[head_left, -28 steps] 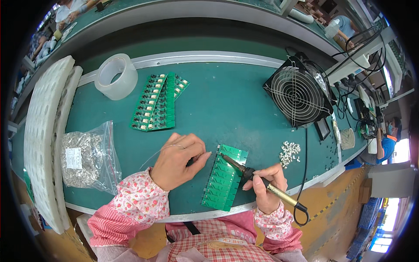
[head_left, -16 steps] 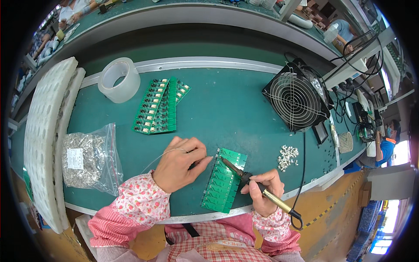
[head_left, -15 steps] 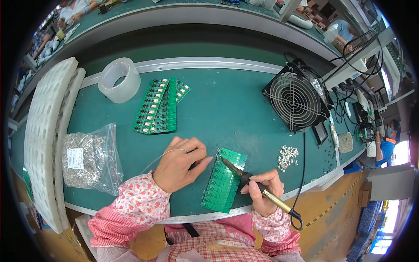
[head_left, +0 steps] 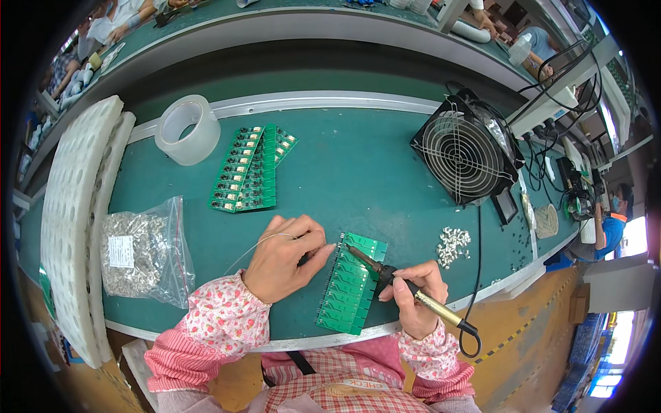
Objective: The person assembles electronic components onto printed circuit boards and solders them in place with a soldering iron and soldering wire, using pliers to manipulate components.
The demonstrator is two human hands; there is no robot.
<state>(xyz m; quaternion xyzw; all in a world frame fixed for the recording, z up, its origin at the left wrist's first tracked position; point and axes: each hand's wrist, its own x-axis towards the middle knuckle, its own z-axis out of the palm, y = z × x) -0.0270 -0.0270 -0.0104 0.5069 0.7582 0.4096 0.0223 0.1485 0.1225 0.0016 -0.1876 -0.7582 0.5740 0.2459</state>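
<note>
A green circuit board panel (head_left: pixel 349 289) lies at a slant on the bench in front of me, pins along its left edge. My right hand (head_left: pixel 418 296) grips a soldering iron (head_left: pixel 432 308) with a gold-coloured handle, its tip over the panel's upper left part. Just left of the board, my left hand (head_left: pixel 289 258) is closed, thumb and forefinger reaching toward the panel's top left corner. A thin solder wire (head_left: pixel 246 253) runs over the back of that hand and into its curled fingers, where its end is hidden.
Stacked populated boards (head_left: pixel 241 172) lie beyond my left hand, near a clear tape roll (head_left: pixel 200 141). A bag of small parts (head_left: pixel 141 265) and white foam trays (head_left: pixel 79 227) are at left. Loose white parts (head_left: pixel 453 246) and a fan (head_left: pixel 465 155) sit at right. A black cable (head_left: pixel 480 261) trails nearby.
The view has shifted very slightly. Both hands, the iron and the board keep nearly the same places, with the iron tip still over the panel's upper left.
</note>
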